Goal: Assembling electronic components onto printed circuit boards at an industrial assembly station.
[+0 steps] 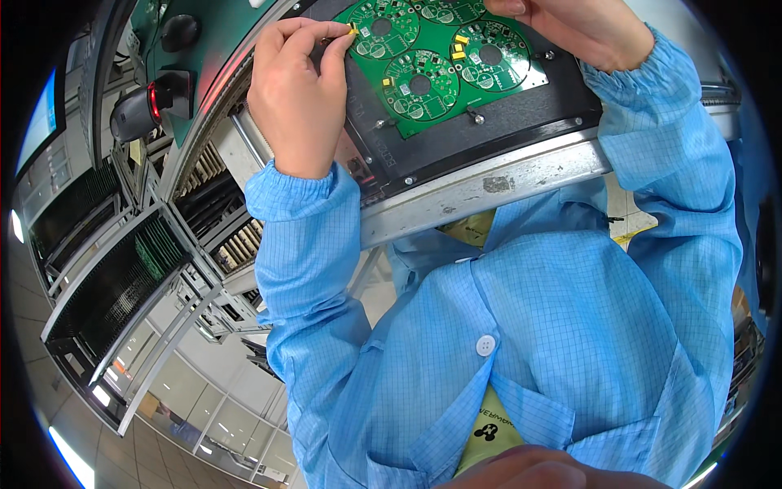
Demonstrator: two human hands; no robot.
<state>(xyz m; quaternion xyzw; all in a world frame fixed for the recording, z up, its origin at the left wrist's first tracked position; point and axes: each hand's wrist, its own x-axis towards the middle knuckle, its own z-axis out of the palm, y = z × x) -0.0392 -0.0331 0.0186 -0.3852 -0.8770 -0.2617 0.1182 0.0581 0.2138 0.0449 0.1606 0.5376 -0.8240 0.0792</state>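
A green circuit board panel [447, 104] with several round sections lies in a black fixture plate [521, 114]. My left hand [297, 90] is over the panel's left edge, its thumb and forefinger pinched on a small yellow component [353, 31]. More small yellow components [459, 49] stand on the right round section, and a single one sits on the lower left section. My right hand [590, 31] is above the panel's far right corner. One fingertip shows there; the upper picture edge cuts off the other fingers and anything in them.
A metal rail [489, 183] runs along the fixture's near side, with small metal posts [475, 116] at the panel's edge. On the green bench to the left stand a black scanner-like device [138, 112] with a red light and a dark mouse [180, 33]. Racks [122, 277] stand lower left.
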